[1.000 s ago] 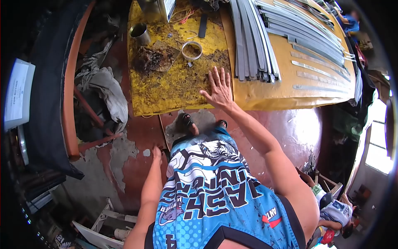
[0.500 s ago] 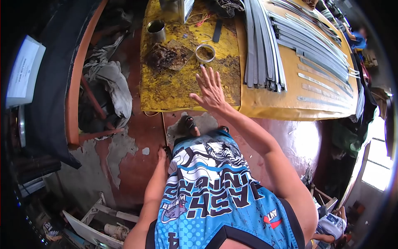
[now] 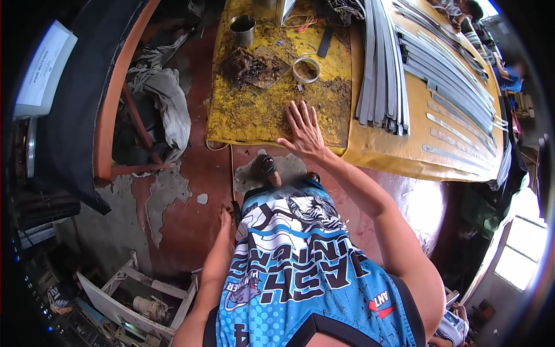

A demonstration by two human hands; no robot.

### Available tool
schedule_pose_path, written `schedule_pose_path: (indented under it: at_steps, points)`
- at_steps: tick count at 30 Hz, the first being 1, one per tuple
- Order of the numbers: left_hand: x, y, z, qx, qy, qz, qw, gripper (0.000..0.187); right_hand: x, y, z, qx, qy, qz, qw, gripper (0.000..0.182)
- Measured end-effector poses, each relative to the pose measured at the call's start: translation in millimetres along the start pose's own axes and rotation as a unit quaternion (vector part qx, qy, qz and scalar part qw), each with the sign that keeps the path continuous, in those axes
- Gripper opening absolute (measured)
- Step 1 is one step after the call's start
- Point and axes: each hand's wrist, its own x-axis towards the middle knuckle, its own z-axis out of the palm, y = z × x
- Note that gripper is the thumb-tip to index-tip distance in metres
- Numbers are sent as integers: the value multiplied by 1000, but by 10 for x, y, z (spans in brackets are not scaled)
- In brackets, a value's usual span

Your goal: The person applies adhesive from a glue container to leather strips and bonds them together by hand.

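Note:
My right hand [image 3: 303, 132] is flat with its fingers stretched apart, back upward, over the near part of the yellow stained table cover [image 3: 254, 124]. A roll of tape or pale ring [image 3: 306, 70] lies just beyond its fingertips. My left hand [image 3: 225, 217] hangs low at my side, beside the black end [image 3: 236, 211] of a yellowish cord [image 3: 232, 168] that runs down from the table edge. Its fingers are partly hidden, and I cannot tell whether they hold that end. Farther up the table stand a metal cup [image 3: 242, 30] and a dark, crusted clump [image 3: 254, 68] on a board.
Long grey strips [image 3: 378, 75] are stacked on the right table part, with shorter strips [image 3: 457, 130] spread beside them. A dark flat bar [image 3: 325, 41] lies near the ring. Grey cloth [image 3: 170, 110] hangs under an orange-edged bench [image 3: 104, 139]. A person in blue [image 3: 509, 78] is far right.
The view has shifted, so the table sits higher and farther right. My right hand has drawn back from the ring toward the table's near edge. My left hand stays low at my side.

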Motion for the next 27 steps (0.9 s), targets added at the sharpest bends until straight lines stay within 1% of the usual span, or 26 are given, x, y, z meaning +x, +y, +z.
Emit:
schedule_pose_path:
  at_steps: [5,7,8,9,10,11,12,13,15,16,17,19,20,22,23,24,25,26,27]
  points:
    - [23,-83,22,-35,24,3,999,67,-335,-56,-138,11,-12,4,1000,98]
    - [65,-23,59,-35,22,10,999,68,-339,-100,-330,69,-96,78,990,91]
    - [66,46,66,-25,16,12,999,67,-315,-94,-363,204,-92,128,966,90]
    - [50,128,78,-15,9,15,1000,67,-301,-136,-471,204,-93,129,966,90]
    - [38,233,80,6,-3,21,1000,65,-281,-170,-593,543,-61,173,820,90]
    - [-69,369,104,9,-4,23,1000,65,-251,-222,-737,806,-17,193,559,91]
    - [-225,524,153,39,4,29,999,66,-237,-275,-859,920,-10,197,339,97]
    - [-338,645,201,69,11,36,997,66,-254,-283,-861,920,-4,196,339,97]
    - [-424,782,260,70,0,38,997,66,-284,-299,-873,984,-45,70,156,103]
    - [-477,834,287,66,-7,36,997,66,-289,-308,-881,986,-33,98,132,106]
    - [-498,849,297,69,-8,37,997,66,-292,-317,-886,986,-30,98,131,106]
    - [-533,892,315,69,-20,42,997,65,-283,-328,-889,982,-14,137,129,104]
    - [-523,890,313,70,-19,43,996,65,-268,-339,-905,982,-13,137,128,104]
    - [-517,866,310,77,-27,41,996,66,-230,-363,-942,966,-16,184,180,102]
    - [-460,818,297,76,-26,41,996,66,-207,-340,-855,966,-17,183,180,102]
    - [-368,746,272,50,-36,36,997,66,-154,-306,-728,878,-18,195,436,98]
    - [-280,667,249,25,-46,31,998,67,-103,-268,-609,726,-17,191,660,93]
    - [-209,597,239,24,-43,31,998,67,-17,-272,-603,517,4,174,838,83]
    - [-173,551,225,21,-43,24,999,67,98,-296,-554,282,19,123,951,77]
